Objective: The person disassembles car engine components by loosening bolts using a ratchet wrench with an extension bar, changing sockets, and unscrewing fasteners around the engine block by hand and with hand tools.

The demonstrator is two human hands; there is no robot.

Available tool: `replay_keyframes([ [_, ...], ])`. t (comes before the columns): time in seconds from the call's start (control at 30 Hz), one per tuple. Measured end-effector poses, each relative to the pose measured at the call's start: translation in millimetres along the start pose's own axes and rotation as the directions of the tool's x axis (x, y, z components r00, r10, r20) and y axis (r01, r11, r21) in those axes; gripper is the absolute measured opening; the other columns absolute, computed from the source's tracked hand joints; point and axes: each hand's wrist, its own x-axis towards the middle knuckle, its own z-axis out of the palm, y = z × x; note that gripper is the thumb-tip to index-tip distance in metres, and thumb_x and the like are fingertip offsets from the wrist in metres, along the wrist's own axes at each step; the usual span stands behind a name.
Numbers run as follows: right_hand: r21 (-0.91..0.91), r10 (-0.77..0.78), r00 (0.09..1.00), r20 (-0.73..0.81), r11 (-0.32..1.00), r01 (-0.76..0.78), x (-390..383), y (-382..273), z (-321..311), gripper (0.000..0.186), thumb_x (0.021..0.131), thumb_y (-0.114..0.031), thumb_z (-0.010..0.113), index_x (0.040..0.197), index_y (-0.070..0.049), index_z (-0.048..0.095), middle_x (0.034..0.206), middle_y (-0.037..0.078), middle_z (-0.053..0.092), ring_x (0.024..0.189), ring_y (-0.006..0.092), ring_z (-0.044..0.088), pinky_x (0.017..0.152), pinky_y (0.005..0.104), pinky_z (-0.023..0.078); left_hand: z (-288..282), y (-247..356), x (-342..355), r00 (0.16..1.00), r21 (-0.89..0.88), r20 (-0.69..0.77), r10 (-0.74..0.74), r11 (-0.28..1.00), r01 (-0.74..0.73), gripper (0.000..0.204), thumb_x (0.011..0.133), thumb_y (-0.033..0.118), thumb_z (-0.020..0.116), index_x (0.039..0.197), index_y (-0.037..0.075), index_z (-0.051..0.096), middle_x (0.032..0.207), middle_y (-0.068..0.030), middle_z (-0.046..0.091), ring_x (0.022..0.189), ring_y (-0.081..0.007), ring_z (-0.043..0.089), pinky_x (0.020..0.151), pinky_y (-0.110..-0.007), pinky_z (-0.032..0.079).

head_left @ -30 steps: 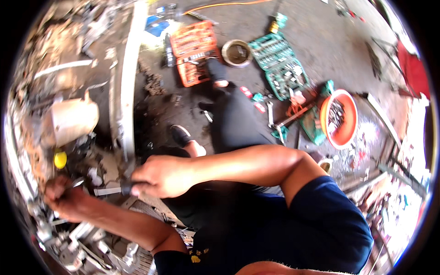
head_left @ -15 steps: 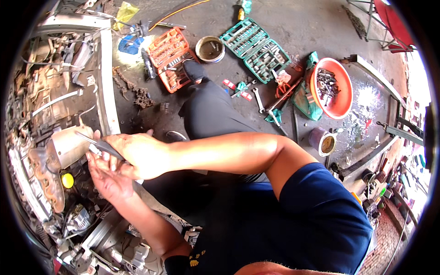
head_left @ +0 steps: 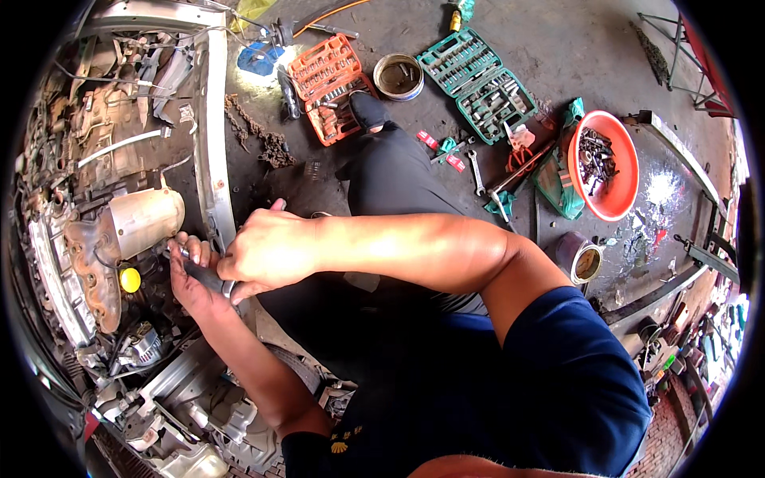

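My right hand (head_left: 267, 248) is closed around the dark handle of a long tool (head_left: 209, 276) at the edge of an open engine bay. My left hand (head_left: 191, 275) sits just below and left of it, fingers curled on the tool's front end next to a silver heat shield (head_left: 143, 219) over a rusty exhaust manifold (head_left: 89, 267). A yellow cap (head_left: 129, 280) shows just left of my left hand. The tool's tip is hidden behind my fingers.
A silver cross-member (head_left: 213, 151) runs along the bay's edge. On the concrete floor lie an orange socket case (head_left: 329, 86), a green socket case (head_left: 478, 80), a round metal tin (head_left: 398, 76), a loose wrench (head_left: 476, 173) and an orange basin of metal parts (head_left: 613, 203).
The view has swung, so the engine bay sits higher and more central. Both hands moved right and together beside the heat shield, still gripping the tool.
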Motion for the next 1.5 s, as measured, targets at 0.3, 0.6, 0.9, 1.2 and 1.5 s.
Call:
replay_keyframes([
  [0.3, 0.392, 0.257, 0.918, -0.303, 0.911, -0.126, 0, -3, -25, 0.050, 0.079, -0.052, 0.087, 0.099, -0.011, 0.069, 0.087, 0.007, 0.076, 0.083, 0.0303, 0.076, 0.070, 0.0427, 0.060, -3, -4, 17, 0.987, -0.161, 0.151, -0.058, 0.984, 0.082, 0.029, 0.110, 0.031, 0.056, 0.118, 0.004, 0.056, 0.081, 0.0015, 0.047, 0.064, -0.0083, 0.045, 0.056, -0.022, 0.042],
  [0.6, 0.089, 0.398, 0.822, -0.408, 0.913, -0.398, -5, 37, -78, 0.051, 0.078, -0.033, 0.084, 0.112, 0.000, 0.068, 0.099, 0.023, 0.071, 0.099, 0.0436, 0.070, 0.088, 0.0512, 0.056, 142, -50, 62, 0.939, -0.337, 0.233, 0.254, 0.927, -0.167, 0.026, 0.105, 0.027, 0.064, 0.115, 0.005, 0.053, 0.098, -0.0028, 0.046, 0.097, -0.0182, 0.047, 0.092, -0.035, 0.042],
  [0.9, 0.065, 0.541, 0.699, -0.467, 0.810, -0.583, -45, 108, -138, 0.051, 0.072, -0.030, 0.085, 0.103, 0.005, 0.065, 0.082, 0.023, 0.072, 0.081, 0.0375, 0.074, 0.073, 0.0468, 0.058, 188, -117, 142, 0.909, -0.439, 0.417, 0.000, 0.876, 0.201, 0.053, 0.105, 0.030, 0.064, 0.140, -0.008, 0.051, 0.122, -0.0139, 0.058, 0.119, -0.0270, 0.056, 0.115, -0.045, 0.041],
  [1.2, 0.663, 0.801, 0.410, -0.436, 0.595, -0.456, -112, 204, -82, 0.024, 0.084, -0.008, 0.080, 0.099, 0.004, 0.066, 0.083, 0.005, 0.070, 0.072, 0.0124, 0.065, 0.063, 0.0331, 0.054, 187, -246, 209, 0.912, -0.124, 0.294, -0.287, 0.934, 0.334, 0.033, 0.108, 0.009, 0.047, 0.135, -0.004, 0.061, 0.113, -0.0134, 0.067, 0.108, -0.0230, 0.065, 0.101, -0.040, 0.054],
  [1.5, 0.332, 0.851, 0.388, -0.353, 0.502, -0.799, -172, 187, -80, 0.036, 0.081, -0.019, 0.084, 0.106, 0.001, 0.068, 0.087, 0.017, 0.073, 0.080, 0.0243, 0.070, 0.077, 0.0411, 0.056, 11, -298, 338, 0.889, -0.079, -0.391, -0.238, 0.971, 0.226, 0.016, 0.111, 0.012, 0.047, 0.113, 0.001, 0.059, 0.075, -0.0009, 0.046, 0.070, -0.0147, 0.052, 0.087, -0.038, 0.058],
])
